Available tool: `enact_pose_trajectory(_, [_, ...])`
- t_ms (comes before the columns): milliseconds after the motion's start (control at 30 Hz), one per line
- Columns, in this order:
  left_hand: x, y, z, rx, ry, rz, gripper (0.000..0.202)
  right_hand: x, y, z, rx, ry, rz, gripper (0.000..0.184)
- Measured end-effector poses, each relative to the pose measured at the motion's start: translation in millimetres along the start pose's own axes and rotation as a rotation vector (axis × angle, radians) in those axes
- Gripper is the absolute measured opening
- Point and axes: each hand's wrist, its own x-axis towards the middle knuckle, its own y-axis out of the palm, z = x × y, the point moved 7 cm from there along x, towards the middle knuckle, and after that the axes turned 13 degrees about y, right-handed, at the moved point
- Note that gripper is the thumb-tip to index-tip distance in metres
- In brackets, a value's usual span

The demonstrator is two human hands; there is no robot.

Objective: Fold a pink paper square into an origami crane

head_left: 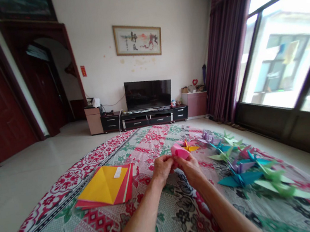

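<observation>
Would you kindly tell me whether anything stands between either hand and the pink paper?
Nothing visible does: the left hand and right hand both have their fingers on the lower part of the pink paper. The orange paper crane lies beyond, to the right, not between them.

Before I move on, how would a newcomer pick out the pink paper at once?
Find the big flowered tablecloth, then look above it to where the left hand and right hand come together. The pink paper is held between them. Bright pink and gripped by both hands, it differs from the yellow-orange crane beside it.
</observation>
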Motion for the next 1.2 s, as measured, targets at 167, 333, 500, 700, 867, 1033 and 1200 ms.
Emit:
enact_pose_trajectory(167, [2,1.3,0,0.081,0.041,0.073,0.017,2,-8,1,0.071,0.021,-0.064,0.029])
enact_pose_trajectory(333, [10,-19.3,-12,0.194,0.207,-0.102,0.023,1,-10,2,0.064,0.076,-0.091,0.028])
enact_pose_trajectory(500, [14,-21.1,-18,0.143,0.319,-0.063,0.036,0,-7,-1,-0.133,0.098,-0.077,0.036])
enact_pose_trajectory(700, [16,-23.9,-9,0.142,0.247,-0.054,0.035,-3,-2,2,-0.286,0.068,-0.085,0.041])
enact_pose_trajectory(867, [17,-26.7,-6,0.123,0.22,-0.048,0.033,-6,3,3,-0.357,0.073,-0.018,0.036])
enact_pose_trajectory(1033, [14,-21.2,-9,0.09,0.23,0.066,0.031,-7,5,-1,-0.409,0.108,0.057,0.027])
enact_pose_trajectory(1200, [14,-18.4,-6,0.032,0.204,0.119,0.032,-8,6,-2,-0.403,0.121,0.126,0.026])
